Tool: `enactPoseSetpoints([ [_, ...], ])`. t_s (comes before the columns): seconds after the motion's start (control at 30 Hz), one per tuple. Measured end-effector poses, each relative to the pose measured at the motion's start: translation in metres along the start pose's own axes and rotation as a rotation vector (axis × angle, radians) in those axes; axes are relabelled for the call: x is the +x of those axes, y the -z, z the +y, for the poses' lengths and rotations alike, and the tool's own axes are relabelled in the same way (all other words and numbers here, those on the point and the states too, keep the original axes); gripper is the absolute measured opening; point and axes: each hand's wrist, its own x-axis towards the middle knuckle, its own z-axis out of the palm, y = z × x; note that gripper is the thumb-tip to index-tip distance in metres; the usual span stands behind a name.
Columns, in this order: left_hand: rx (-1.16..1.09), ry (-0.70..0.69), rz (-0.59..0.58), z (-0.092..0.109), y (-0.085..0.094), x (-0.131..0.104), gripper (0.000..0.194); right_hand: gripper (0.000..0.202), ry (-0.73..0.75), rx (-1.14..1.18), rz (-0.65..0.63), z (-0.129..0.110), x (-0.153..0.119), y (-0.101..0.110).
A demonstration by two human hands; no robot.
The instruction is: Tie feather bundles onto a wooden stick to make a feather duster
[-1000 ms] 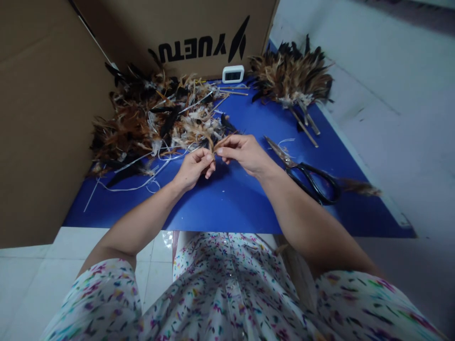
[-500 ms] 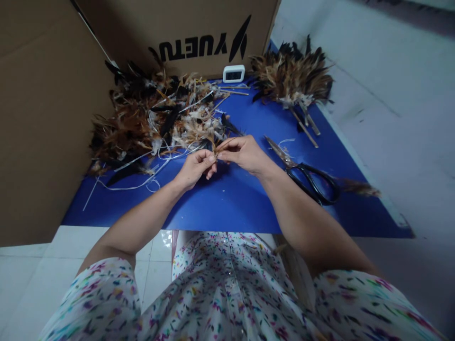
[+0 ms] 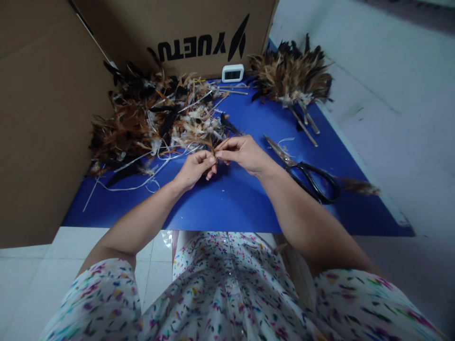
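Thumb and fingers of my left hand [image 3: 197,166] pinch the base of a small brown feather bunch [image 3: 212,147] near the middle of the blue table [image 3: 227,208]. From the right, my right hand [image 3: 241,152] is closed on the same bunch, its thumb and forefinger meeting my left thumb. The feather tips point up and away from me. Just beyond both hands lies a large loose pile of brown, black and white feathers [image 3: 131,118]. White plastic strips [image 3: 135,188] trail from the pile's near edge.
Large scissors [image 3: 309,175] with black handles lie right of my hands, beside a small brown feather piece [image 3: 360,186]. Feather bundles on sticks [image 3: 293,76] rest at the back right. A white digital clock [image 3: 232,73] stands before a cardboard box [image 3: 199,28]. Another cardboard panel [image 3: 39,123] borders the left.
The feather tips between my fingers have spread slightly to the left. Both hands have stayed almost in place, still pinching the bunch.
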Motion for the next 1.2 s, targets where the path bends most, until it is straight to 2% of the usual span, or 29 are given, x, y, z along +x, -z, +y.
enactPoseSetpoints([
  [0.53, -0.015, 0.006, 0.008, 0.0010, -0.0001, 0.0006, 0.042, 0.023, 0.029, -0.088, -0.017, 0.0035, 0.0014, 0.0047],
  [0.9, -0.048, 0.034, 0.027, 0.0039, -0.0014, -0.0004, 0.046, 0.027, 0.025, -0.092, -0.172, -0.0015, -0.0019, 0.0073],
  [1.2, -0.031, 0.049, -0.013, 0.0022, -0.0015, -0.0014, 0.045, 0.025, 0.044, -0.098, -0.077, -0.0022, -0.0028, 0.0050],
])
